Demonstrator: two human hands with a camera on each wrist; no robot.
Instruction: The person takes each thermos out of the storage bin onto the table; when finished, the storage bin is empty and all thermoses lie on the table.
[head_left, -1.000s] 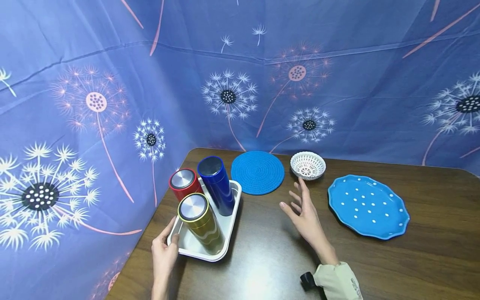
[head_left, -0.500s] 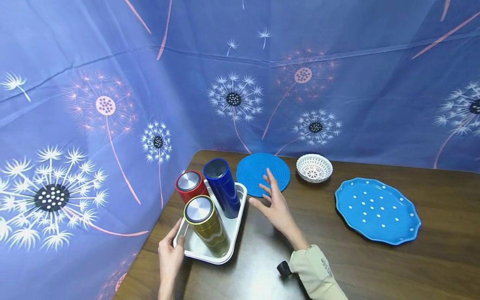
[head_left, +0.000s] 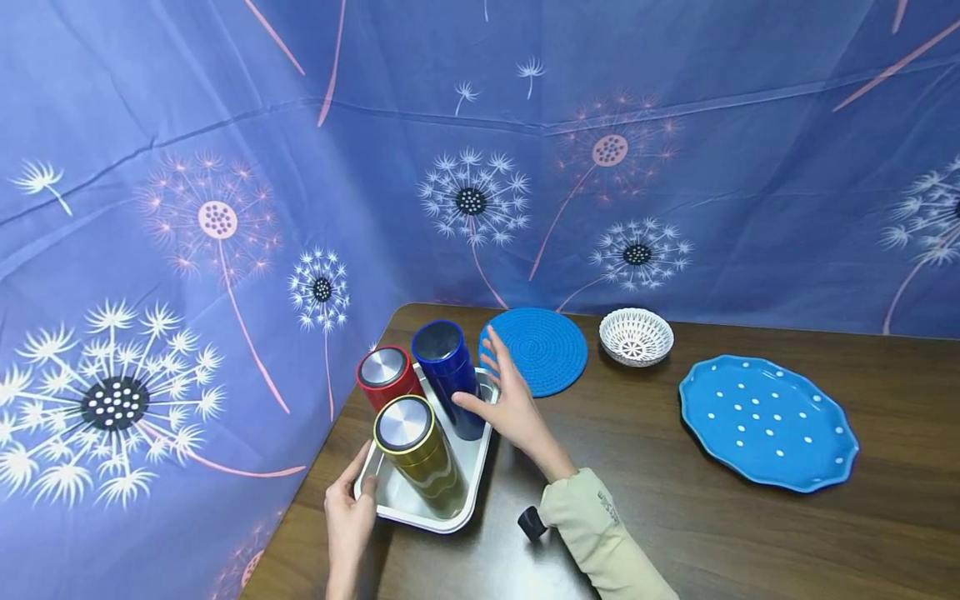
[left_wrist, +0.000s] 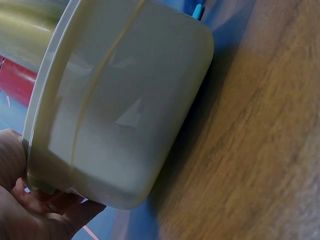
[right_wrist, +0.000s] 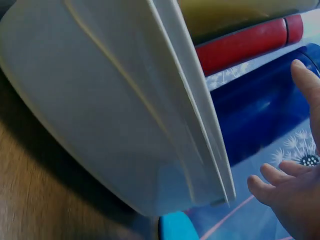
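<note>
A white rectangular tray, shown as deep-walled in the wrist views, carries three upright flasks: a gold one at the front, a red one behind it and a blue one on the right. My left hand grips the tray's near left corner, thumb over the rim and fingers underneath in the left wrist view. Beside the blue flask is my right hand, fingers spread and holding nothing. In the right wrist view its thumb overlaps the blue flask's upper part.
Behind the tray lies a round blue woven mat. A white openwork bowl stands right of the mat. Farther right is a blue scalloped plate with white dots. Patterned blue cloth hangs along the table's back and left.
My right hand has moved left from near the white bowl to beside the blue flask. The left hand keeps its grip on the tray. The head view has shifted slightly.
</note>
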